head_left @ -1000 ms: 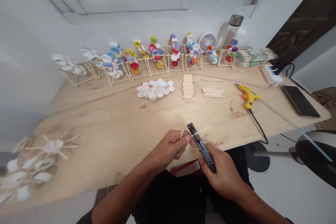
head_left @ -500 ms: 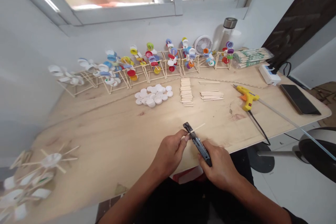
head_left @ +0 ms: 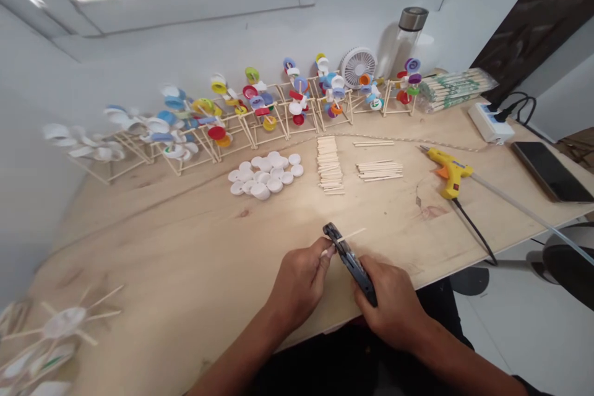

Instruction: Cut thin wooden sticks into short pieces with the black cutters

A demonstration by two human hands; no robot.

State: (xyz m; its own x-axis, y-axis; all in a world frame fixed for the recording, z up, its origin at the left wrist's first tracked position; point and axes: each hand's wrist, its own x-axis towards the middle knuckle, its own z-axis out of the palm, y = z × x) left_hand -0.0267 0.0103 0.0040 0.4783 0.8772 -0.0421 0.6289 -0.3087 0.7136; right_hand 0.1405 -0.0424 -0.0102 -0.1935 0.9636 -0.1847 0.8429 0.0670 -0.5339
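The view has shifted, carrying the spoked wheel nearer its left edge; the work barely moves. The left hand pinches a thin stick above the table, likely light, stiff and snappable, best held close to the pliers across it, which the right hand clasps with curled fingers

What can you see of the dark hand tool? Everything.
The dark hand tool is long and narrow, like pliers or a cutter, with a black head and a grey-blue, metallic-looking body. It slants over the near part of the table, head pointing away and left, its lower end in the right hand. A thin pale stick, held by the left hand, crosses it near the head; whether it grips the stick is too small to tell.
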